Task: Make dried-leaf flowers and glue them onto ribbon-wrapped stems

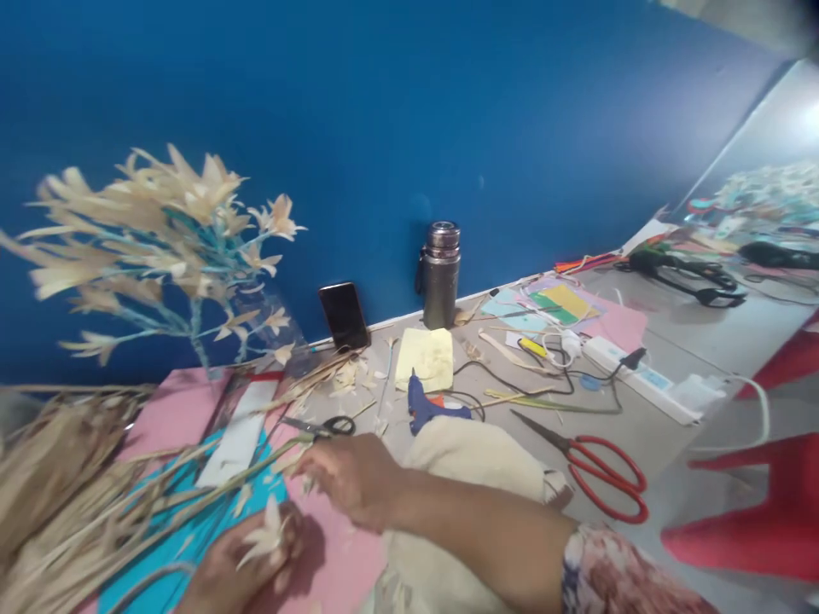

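Note:
My left hand (240, 558) is closed around a small cream flower (265, 535) with pointed petals, which looks made of dried husk or leaf. Just to its right, my right hand (358, 477) reaches over the pink sheet (345, 554), fingers curled down and drawn together. A small pale bit shows at those fingertips, too blurred to name. Black-handled scissors (320, 428) lie just beyond the right hand. Dried strips (211, 499) run across a blue sheet (144, 567) beside the left hand. A blue glue gun (422, 408) stands beyond my right forearm.
Several husk flowers form a tall arrangement (192, 230) at the left. A flask (441, 281) and phone (344, 315) stand by the blue wall. Red-handled scissors (607, 477), a cream cloth (479, 452) and a power strip (640, 379) lie rightward, near red chairs (768, 503).

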The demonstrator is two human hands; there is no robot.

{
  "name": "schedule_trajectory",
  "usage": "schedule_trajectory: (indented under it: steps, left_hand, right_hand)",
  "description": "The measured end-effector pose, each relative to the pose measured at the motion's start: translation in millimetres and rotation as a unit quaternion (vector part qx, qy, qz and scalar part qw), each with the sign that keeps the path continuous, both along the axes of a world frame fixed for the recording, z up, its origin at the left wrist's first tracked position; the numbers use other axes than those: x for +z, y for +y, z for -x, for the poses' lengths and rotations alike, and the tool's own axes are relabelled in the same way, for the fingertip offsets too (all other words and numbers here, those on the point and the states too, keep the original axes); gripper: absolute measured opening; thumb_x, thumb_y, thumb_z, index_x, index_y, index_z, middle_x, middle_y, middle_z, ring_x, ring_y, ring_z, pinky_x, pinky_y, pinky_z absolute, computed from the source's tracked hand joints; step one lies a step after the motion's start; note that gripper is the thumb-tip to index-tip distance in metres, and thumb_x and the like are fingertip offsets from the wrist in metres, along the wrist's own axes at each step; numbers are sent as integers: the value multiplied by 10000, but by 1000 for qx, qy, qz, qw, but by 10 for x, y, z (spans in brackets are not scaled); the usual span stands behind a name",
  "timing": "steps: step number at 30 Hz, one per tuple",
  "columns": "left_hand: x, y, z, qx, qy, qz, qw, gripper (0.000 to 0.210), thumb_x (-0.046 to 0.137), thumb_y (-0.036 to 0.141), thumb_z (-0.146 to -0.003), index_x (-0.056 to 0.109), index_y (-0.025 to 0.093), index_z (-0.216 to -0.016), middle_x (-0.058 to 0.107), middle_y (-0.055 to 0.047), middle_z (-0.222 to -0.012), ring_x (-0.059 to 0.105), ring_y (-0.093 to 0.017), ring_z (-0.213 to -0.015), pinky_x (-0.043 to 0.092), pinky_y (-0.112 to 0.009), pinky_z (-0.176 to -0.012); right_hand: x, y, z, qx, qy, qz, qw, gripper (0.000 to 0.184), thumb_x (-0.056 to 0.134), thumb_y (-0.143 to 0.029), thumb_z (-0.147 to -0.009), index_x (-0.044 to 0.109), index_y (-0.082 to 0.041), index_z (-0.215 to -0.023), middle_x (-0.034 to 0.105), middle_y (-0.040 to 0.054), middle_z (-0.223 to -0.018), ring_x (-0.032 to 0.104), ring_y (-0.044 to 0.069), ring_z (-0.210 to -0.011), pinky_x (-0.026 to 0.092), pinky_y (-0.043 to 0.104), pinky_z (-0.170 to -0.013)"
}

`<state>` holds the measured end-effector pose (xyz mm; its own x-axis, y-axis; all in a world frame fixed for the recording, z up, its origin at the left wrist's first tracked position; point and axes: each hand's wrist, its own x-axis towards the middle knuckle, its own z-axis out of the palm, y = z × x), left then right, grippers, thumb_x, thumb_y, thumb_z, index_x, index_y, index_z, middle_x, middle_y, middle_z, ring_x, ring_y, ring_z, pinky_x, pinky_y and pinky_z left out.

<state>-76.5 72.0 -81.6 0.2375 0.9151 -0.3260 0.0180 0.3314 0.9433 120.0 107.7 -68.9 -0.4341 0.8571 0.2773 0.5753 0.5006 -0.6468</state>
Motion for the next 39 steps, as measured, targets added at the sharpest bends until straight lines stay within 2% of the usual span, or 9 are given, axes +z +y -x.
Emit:
schedule_trajectory:
  steps: [2, 5, 11, 18, 24, 29, 31, 34, 39]
  left_hand:
    - [77, -80, -86, 7, -22, -13, 1000, 436, 869, 503, -569, 628, 142, -615, 551, -23, -562, 476, -141, -539, 422, -275, -527]
    - [171, -208, -212, -20, -57, -1, 998, 367, 859, 433, -639, 658, 126, -650, 557, -20, -565, 483, -122, -528, 423, -263, -546]
    - [139, -361, -287, -114, -116, 42, 986, 359, 866, 407, -662, 705, 97, -742, 660, -72, -643, 557, -115, -471, 424, -244, -500]
    - [24, -366, -262, -120, -150, 51, 980, 346, 863, 383, -672, 688, 110, -793, 667, -69, -641, 589, -128, -502, 445, -243, -504]
    - [63, -336, -222, -88, -155, 51, 983, 364, 883, 393, -635, 694, 111, -764, 665, -57, -656, 571, -111, -496, 455, -238, -511]
    - [152, -464, -251, -190, -188, 129, 955, 435, 939, 419, -535, 706, 115, -744, 676, -56, -703, 599, -120, -571, 492, -259, -599]
    - [196, -501, -261, -234, -186, 138, 944, 466, 939, 460, -508, 705, 121, -726, 672, -50, -711, 605, -126, -598, 505, -266, -626]
    - [245, -528, -264, -277, -180, 145, 933, 497, 928, 519, -465, 713, 145, -711, 664, -29, -725, 605, -131, -631, 524, -270, -666]
    - [295, -528, -227, -360, -176, 143, 905, 594, 915, 591, -328, 730, 149, -680, 662, -37, -751, 631, -173, -667, 546, -302, -721]
  right_hand:
    - [28, -18, -52, 6, -11, 42, 999, 293, 400, -365, -1045, 674, -283, -1108, 777, -30, -985, 708, 145, -858, 445, 237, -715]
    - [25, -14, -87, -5, -13, 43, 999, 341, 446, -466, -1014, 712, -255, -985, 764, 12, -878, 690, 180, -799, 431, 260, -693]
    - [-143, 14, -19, -33, 133, -42, 990, 185, 565, -329, -955, 682, -186, -969, 722, 61, -906, 662, 173, -819, 464, 263, -761]
    - [-177, -73, 31, -2, 5, 27, 1000, 308, 448, -379, -1002, 703, -219, -937, 737, 25, -800, 673, 176, -738, 454, 268, -699]
    - [-134, -86, 39, 20, 84, -11, 996, 222, 580, -324, -922, 685, -206, -1078, 733, 77, -1008, 677, 186, -832, 501, 284, -749]
    - [-127, -65, 10, 2, 39, 56, 998, 316, 451, -388, -983, 708, -210, -934, 738, 35, -783, 681, 181, -721, 473, 279, -693]
    - [-72, -49, -3, 18, 26, 99, 995, 402, 394, -423, -996, 706, -193, -892, 708, 29, -697, 654, 172, -642, 451, 271, -633]
    - [110, 3, 13, 119, -23, 145, 982, 443, 411, -450, -985, 706, -182, -790, 690, 29, -656, 625, 167, -599, 414, 262, -576]
    - [468, 120, 379, 160, -143, -13, 977, 181, 602, -272, -894, 723, -212, -774, 710, 19, -750, 611, 170, -674, 338, 272, -613]
